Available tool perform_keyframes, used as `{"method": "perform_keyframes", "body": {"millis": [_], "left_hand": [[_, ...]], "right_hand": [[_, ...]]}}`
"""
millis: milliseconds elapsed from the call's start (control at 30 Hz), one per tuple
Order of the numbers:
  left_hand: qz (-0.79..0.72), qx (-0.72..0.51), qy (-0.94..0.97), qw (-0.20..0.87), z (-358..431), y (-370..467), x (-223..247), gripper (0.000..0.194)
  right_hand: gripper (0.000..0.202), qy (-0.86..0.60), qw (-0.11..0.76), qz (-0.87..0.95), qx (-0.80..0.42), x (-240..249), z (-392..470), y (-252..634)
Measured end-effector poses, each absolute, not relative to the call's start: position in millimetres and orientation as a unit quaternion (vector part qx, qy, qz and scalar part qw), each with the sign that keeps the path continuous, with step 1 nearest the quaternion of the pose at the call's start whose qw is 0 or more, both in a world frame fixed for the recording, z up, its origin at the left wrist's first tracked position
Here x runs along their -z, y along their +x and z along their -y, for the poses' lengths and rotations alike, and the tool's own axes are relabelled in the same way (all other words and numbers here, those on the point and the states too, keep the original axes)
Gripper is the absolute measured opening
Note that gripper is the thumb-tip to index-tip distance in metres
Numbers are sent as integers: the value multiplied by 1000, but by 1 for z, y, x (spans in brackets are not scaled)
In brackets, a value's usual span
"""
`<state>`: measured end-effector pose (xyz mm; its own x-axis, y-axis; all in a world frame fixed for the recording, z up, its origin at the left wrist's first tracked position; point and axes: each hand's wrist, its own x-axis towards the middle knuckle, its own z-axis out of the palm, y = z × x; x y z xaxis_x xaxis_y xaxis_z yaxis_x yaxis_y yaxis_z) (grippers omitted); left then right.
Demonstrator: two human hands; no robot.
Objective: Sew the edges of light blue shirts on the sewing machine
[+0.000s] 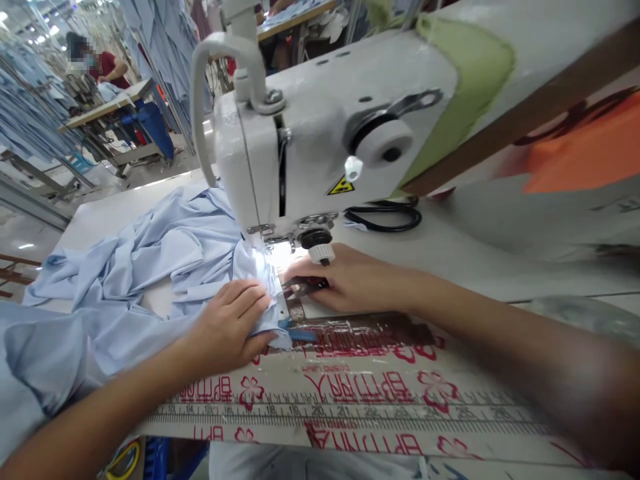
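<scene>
My left hand (227, 327) is on a piece of light-blue cloth (170, 257), fingers bent over its edge and thumb close to the front corner. The cloth runs up to the lit needle area of a white sewing machine (310, 147), where the needle itself is lost in glare. Right of the needle, my right hand (345, 277) is closed around small dark metal thread snips (305, 287), blades pointing left toward the cloth edge. A narrow blue strip (303, 335) lies at the cloth's front corner.
A printed ruler tape (320, 410) runs along the table's front edge. Black cable (385, 217) lies coiled behind my right hand. An orange item (585, 147) is at right. Farther back, a person (107, 67) works at another table among hanging blue garments (155, 53).
</scene>
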<state>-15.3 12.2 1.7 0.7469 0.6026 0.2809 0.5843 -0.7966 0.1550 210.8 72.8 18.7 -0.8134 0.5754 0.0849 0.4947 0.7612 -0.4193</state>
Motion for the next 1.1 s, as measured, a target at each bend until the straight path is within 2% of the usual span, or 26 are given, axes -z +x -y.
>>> {"method": "perform_keyframes", "body": {"millis": [167,300,467,600,733,1100], "left_hand": [[-343,-136,929,-10,5,-58,-6,32],[-306,-115,944,38,35,-77,-13,46],[-430,-211,872,104,49,-58,-23,25],[-517,-158,837,81,31,-38,-22,12],[-522,-85,842,110,22,-36,-18,9],[-550,-133,797,213,15,-37,-13,6]], "right_hand": [[33,-295,73,921,-246,-20,-64,210],[29,-267,99,926,-248,-15,-56,205],[24,-211,95,942,-243,-8,-42,194],[20,-195,103,941,-258,-8,-33,182],[20,-221,79,934,-269,-10,-27,170],[17,-255,52,925,-278,-12,-29,161]]}}
